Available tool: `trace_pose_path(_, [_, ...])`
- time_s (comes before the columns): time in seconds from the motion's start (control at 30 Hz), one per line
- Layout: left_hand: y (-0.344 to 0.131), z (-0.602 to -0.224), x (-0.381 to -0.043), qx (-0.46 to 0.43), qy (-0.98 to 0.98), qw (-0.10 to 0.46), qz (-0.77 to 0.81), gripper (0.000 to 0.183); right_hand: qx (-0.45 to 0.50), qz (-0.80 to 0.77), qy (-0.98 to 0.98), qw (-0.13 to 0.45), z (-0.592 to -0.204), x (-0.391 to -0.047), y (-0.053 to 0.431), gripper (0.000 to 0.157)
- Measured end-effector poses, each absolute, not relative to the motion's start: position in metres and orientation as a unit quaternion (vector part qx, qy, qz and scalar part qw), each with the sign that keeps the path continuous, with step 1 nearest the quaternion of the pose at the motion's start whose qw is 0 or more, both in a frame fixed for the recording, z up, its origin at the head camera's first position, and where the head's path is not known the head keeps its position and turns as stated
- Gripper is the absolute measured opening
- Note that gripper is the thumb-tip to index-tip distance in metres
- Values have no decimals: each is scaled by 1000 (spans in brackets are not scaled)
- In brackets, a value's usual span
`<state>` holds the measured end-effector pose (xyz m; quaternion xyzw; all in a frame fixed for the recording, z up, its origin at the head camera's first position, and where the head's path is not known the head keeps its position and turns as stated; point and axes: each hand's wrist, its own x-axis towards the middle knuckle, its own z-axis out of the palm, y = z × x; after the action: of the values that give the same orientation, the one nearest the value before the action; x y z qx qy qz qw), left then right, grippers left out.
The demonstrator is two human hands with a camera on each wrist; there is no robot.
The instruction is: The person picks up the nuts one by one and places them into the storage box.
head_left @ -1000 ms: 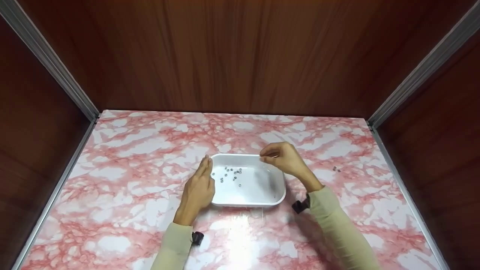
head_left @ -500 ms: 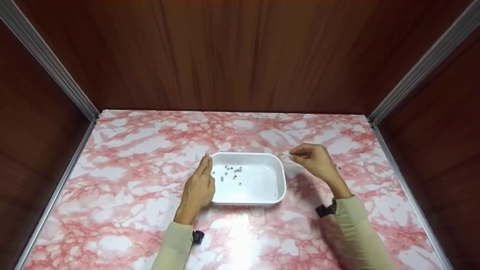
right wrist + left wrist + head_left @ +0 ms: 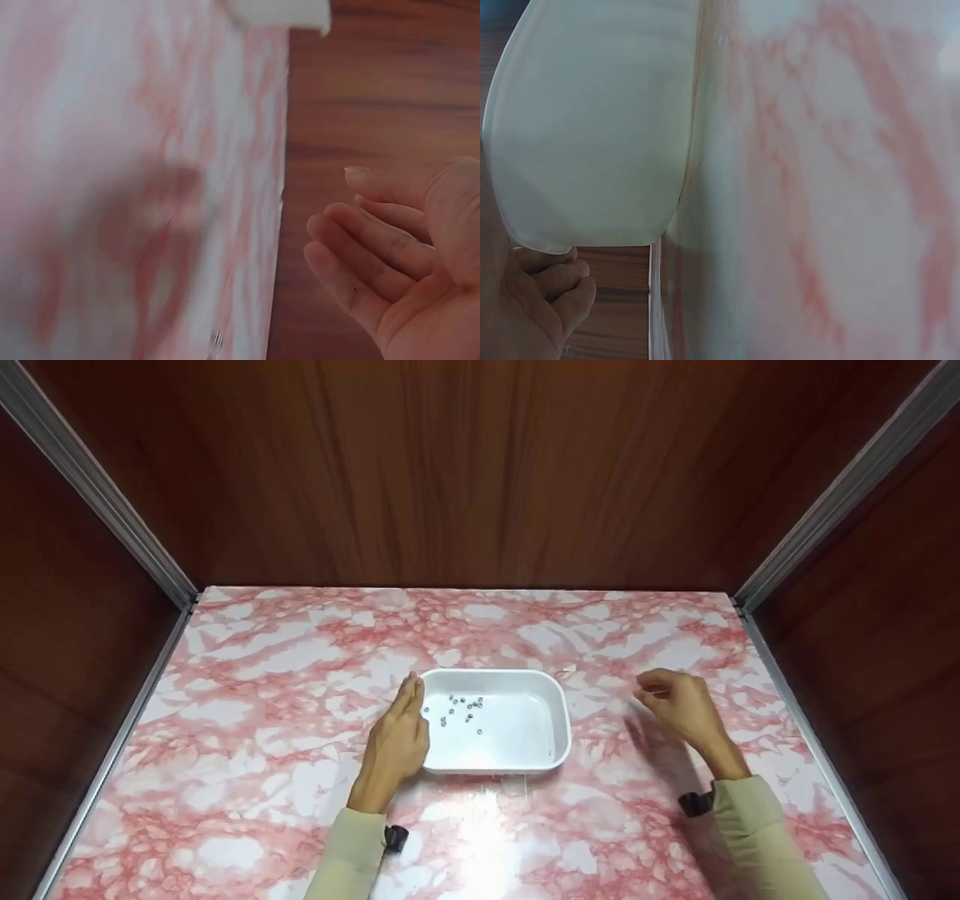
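Note:
A white rectangular tray (image 3: pixel 517 739) stands mid-table, with several small metal pieces that look like nuts (image 3: pixel 470 706) scattered in its left half. Along its left side rests my left hand (image 3: pixel 394 739), the long fingers straight and together against the wall. In the left wrist view, fingertips (image 3: pixel 568 274) touch the tray's corner. My right hand (image 3: pixel 682 709) is above the table to the right of the tray. In the right wrist view its fingers are loosely bent, thumb apart, with nothing between them. A couple of small metal pieces (image 3: pixel 216 339) lie on the table there.
The table (image 3: pixel 300 645) has a red and white marbled top. Dark wood-look panels (image 3: pixel 480 472) with grey metal corner posts (image 3: pixel 112 487) enclose its back and sides. A black wrist camera (image 3: pixel 696 804) sits on the right wrist.
My right hand has moved right from the tray's far right corner to over the table, where it now covers the loose pieces seen earlier. The left hand and the tray have stayed put.

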<state>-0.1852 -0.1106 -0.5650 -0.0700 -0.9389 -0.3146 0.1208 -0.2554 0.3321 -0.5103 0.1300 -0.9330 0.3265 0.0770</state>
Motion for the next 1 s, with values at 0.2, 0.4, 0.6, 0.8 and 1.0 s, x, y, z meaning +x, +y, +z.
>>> trace_pose_path(0.2, [-112,-567,-185,-68,-938,125,-317,55,124,266,-954,58,-516,-250,365,34])
trace_pose_path(0.4, [-112,-566,-185,-67,-939,127,-311,55,141,220,-963,70,-529,-254,384,26])
trace_pose_path(0.6, [-112,-565,-187,-64,-940,122,-313,55,143,194,-969,62,-539,-260,395,22])
trace_pose_path(0.8, [-111,-566,-186,-68,-940,120,-313,55,144,163,-974,56,-545,-265,402,19])
trace_pose_path(1.0, [-110,-566,-185,-70,-938,115,-320,55,166,122,-978,45,-544,-273,403,20])
